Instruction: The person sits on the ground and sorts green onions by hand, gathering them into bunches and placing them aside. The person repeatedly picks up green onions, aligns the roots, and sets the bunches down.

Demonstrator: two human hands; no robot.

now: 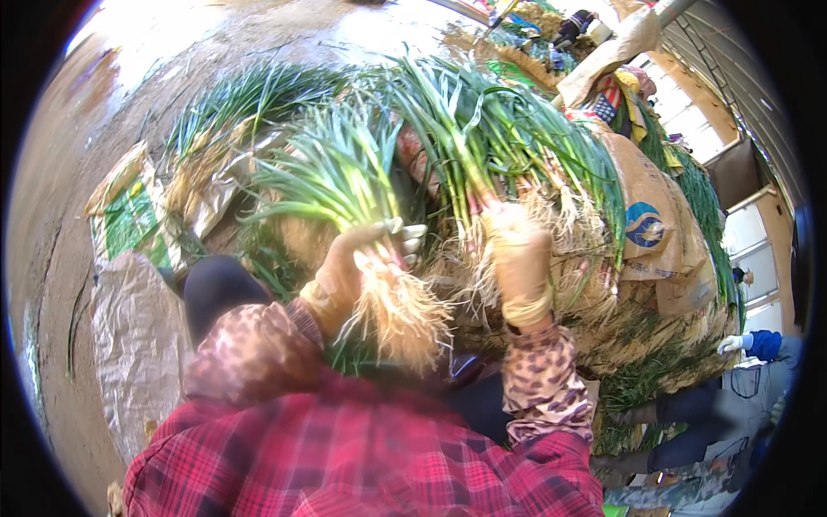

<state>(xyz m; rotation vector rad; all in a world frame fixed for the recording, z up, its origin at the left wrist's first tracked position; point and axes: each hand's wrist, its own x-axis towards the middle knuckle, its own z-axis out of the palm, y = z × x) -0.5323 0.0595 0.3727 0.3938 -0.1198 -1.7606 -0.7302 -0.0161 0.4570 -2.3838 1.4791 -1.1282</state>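
A bunch of green garlic plants, with long green leaves and pale hanging roots, is gripped near its base by my gloved left hand. To the right of it my gloved right hand is closed around the lower stem of another plant, at the near edge of a pile of the same plants. Its fingers are turned away from view, so how many stems it grips cannot be told. The leaves of the pile point away from me and the roots hang towards me.
A brown printed sack lies over the heap at right. More leafy plants lie behind at left, near a green and white sack. Another person's gloved hand is at far right. A further person is at the top right.
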